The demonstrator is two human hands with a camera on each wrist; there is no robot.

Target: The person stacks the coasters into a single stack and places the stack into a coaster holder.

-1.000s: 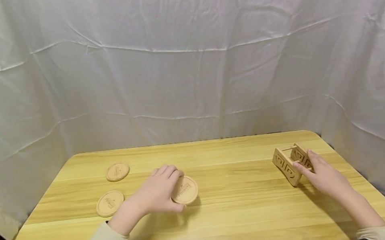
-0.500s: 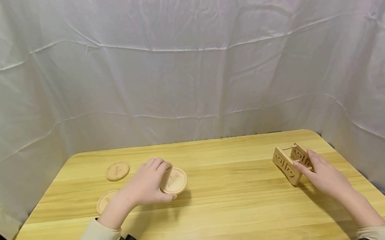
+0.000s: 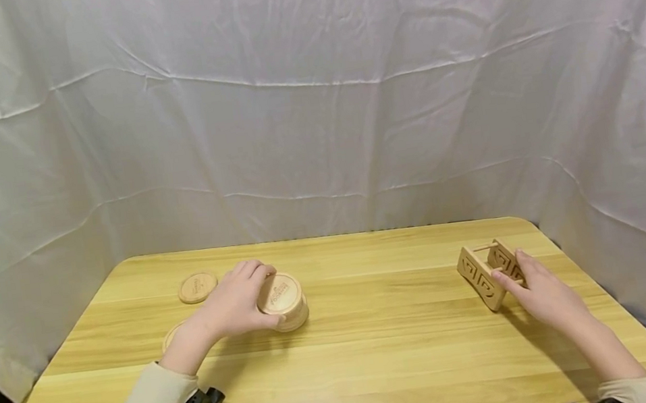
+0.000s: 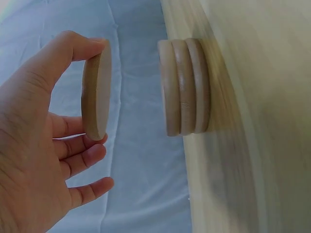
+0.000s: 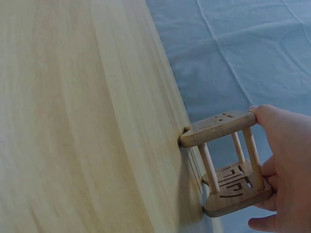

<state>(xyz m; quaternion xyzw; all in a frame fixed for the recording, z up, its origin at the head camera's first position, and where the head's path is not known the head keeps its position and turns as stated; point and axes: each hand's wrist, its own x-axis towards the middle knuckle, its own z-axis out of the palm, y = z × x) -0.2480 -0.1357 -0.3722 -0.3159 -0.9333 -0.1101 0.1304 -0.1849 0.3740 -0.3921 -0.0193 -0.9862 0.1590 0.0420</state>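
My left hand [image 3: 235, 308] pinches a round wooden coaster [image 3: 280, 293] by its rim, thumb on one side and fingers on the other. Engraving shows on its top. Directly below it, a stack of three like coasters [image 4: 183, 87] stands on the table; the left wrist view shows a gap between the held coaster [image 4: 97, 92] and that stack. At the right, my right hand [image 3: 547, 298] grips a wooden coaster holder [image 5: 216, 128] by its near end. It has two fretwork side plates joined by dowels and stands tilted, its inside holding nothing.
Another coaster [image 3: 197, 287] lies flat at the back left. One more coaster [image 3: 170, 334] is mostly hidden behind my left forearm. The wood-grain table [image 3: 382, 371] ends at white hanging cloth [image 3: 313, 128] behind and at both sides.
My left hand has moved left and slightly away from me with its coaster. Edges of the stack now show beneath it. The right hand and coaster holder have stayed put.
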